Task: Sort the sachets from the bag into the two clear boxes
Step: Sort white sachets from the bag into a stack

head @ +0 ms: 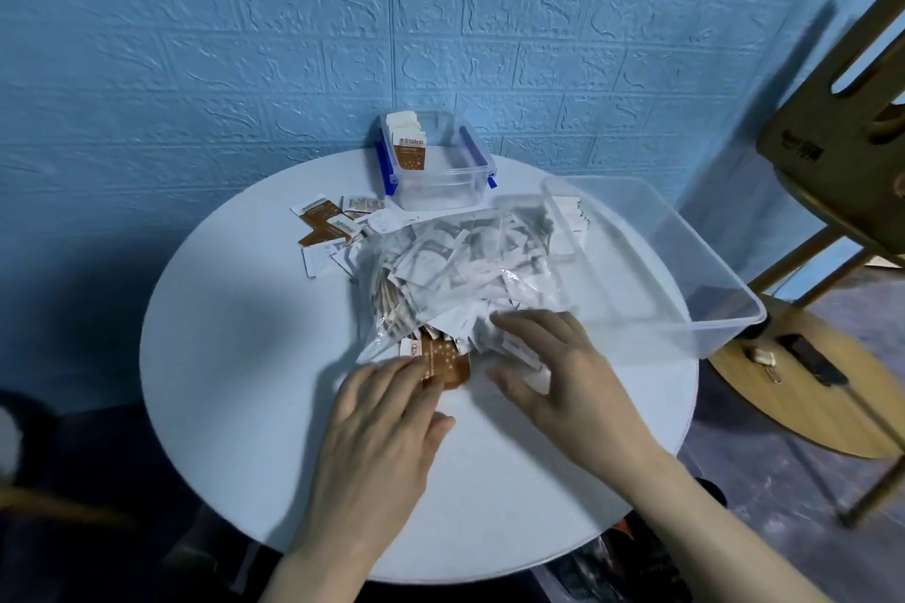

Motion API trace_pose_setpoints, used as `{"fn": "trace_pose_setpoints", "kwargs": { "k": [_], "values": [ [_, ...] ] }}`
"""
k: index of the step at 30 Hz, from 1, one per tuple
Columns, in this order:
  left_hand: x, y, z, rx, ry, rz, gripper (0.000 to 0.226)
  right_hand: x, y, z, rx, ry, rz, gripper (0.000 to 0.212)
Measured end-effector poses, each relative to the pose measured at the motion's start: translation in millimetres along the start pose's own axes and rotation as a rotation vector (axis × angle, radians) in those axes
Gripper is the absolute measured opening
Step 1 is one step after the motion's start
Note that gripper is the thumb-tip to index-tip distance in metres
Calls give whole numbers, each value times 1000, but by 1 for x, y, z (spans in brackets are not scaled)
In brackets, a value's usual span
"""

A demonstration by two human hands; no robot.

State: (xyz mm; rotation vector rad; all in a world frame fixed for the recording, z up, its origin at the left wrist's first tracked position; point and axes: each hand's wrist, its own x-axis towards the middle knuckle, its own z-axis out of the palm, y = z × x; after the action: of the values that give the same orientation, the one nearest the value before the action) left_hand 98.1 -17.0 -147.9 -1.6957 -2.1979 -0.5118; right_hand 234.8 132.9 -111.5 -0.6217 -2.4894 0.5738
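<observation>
A clear plastic bag (pixel 460 260) full of white and brown sachets lies across the middle of the round white table (pixel 235 357). My left hand (pixel 377 426) pinches a brown sachet (pixel 443 365) at the bag's near end. Beside it, my right hand (pixel 553 372) rests with fingers spread and curled over white sachets (pixel 519 348) at the bag's mouth. A small clear box with blue clips (pixel 440 181) stands at the table's far edge with brown sachets upright in its left end. A large clear box (pixel 651 260) sits at the right, holding a few white sachets.
Several loose brown and white sachets (pixel 333 230) lie on the table left of the bag. A wooden stand (pixel 842 152) and a round wooden base (pixel 808 387) are to the right, beyond the table. The blue wall rises close behind.
</observation>
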Motion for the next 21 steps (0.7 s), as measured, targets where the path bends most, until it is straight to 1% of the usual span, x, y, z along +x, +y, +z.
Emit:
{"fn": "trace_pose_setpoints", "kwargs": {
  "k": [2, 4, 7, 8, 10, 12, 15, 17, 21],
  "values": [
    [-1, -1, 1, -33, 1, -10, 38, 8, -4, 11, -50, -4, -88, 48],
    [-2, -1, 1, -49, 10, -16, 38, 20, -8, 19, -113, -19, -125, 55],
    [-3, 0, 2, -53, 23, -26, 38, 40, -9, 32, -191, -55, -74, 75],
    [-3, 1, 3, -44, 32, -31, 39, 46, -7, 37, -219, -54, -61, 78],
    [-5, 2, 2, -16, 63, -64, 41, 53, -5, 45, -289, -32, -59, 74],
    [-5, 1, -1, 2, 108, -113, 46, 54, -6, 51, -362, 7, -93, 62],
    [-4, 0, -2, -23, 144, -162, 56, 45, -7, 54, -370, 43, -126, 49],
    [-4, 0, -2, -50, 161, -181, 60, 35, -7, 51, -354, 33, -147, 47],
    [-4, 1, 0, -47, 165, -171, 61, 12, -8, 43, -385, -15, -200, 48]
  ]
}}
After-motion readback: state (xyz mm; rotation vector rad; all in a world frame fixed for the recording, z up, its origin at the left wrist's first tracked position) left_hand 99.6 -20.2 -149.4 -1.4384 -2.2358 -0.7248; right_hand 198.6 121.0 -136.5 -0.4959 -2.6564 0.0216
